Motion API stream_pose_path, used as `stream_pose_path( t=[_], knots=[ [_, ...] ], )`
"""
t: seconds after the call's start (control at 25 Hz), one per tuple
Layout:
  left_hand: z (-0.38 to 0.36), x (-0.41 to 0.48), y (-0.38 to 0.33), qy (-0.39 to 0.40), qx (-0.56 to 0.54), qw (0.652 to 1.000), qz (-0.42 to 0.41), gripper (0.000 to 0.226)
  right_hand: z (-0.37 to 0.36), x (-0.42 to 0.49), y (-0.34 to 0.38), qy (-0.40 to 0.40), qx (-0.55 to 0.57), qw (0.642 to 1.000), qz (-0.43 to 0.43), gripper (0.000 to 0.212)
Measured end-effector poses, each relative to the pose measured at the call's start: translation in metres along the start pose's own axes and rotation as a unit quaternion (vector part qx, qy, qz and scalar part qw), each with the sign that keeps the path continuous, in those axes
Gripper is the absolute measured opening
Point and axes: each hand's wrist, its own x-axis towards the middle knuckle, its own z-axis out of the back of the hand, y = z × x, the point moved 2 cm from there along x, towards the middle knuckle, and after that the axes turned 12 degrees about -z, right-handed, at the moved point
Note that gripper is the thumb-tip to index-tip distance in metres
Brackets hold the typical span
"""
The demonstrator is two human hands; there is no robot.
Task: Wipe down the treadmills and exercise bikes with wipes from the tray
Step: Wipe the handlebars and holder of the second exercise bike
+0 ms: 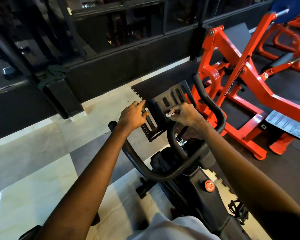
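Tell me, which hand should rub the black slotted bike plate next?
Right. The right hand pinches the small crumpled white wipe against the black slotted metal plate; the left hand holds no wipe and only grips the plate's left edge.

The exercise bike (197, 174) was black and upright, with a looped handlebar (164, 174) curving toward the rider. A slotted black plate (164, 96) was mounted at the front of the handlebar, tilted upward. A red knob (209, 185) sat on the frame, and a black pedal (239, 212) lay lower right. The wipe (169, 115), small, white and crumpled, was pinched in the right hand (187, 115) fingers against the plate's face.
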Motion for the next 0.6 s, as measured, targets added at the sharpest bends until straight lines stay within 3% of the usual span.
stream_pose_path(
  t=[0.12, 0.24, 0.4, 0.6],
  knots=[
    [0.005, -0.002, 0.000, 0.027, -0.002, 1.000, -0.009, 0.059, -0.008, -0.007, -0.005, -0.119, 0.110, 0.986, -0.049, 0.005],
    [0.014, -0.007, 0.008, 0.029, 0.014, 0.998, -0.047, 0.054, -0.008, -0.012, 0.023, -0.190, 0.114, 0.975, 0.027, 0.014],
    [0.026, -0.016, 0.018, -0.002, 0.055, 0.995, -0.083, 0.041, -0.016, 0.003, 0.057, -0.166, 0.021, 0.977, 0.130, 0.027],
    [0.027, -0.029, 0.022, 0.000, -0.053, 0.998, -0.039, 0.042, -0.038, -0.014, 0.035, -0.135, -0.035, 0.983, 0.120, 0.034]
  ],
)
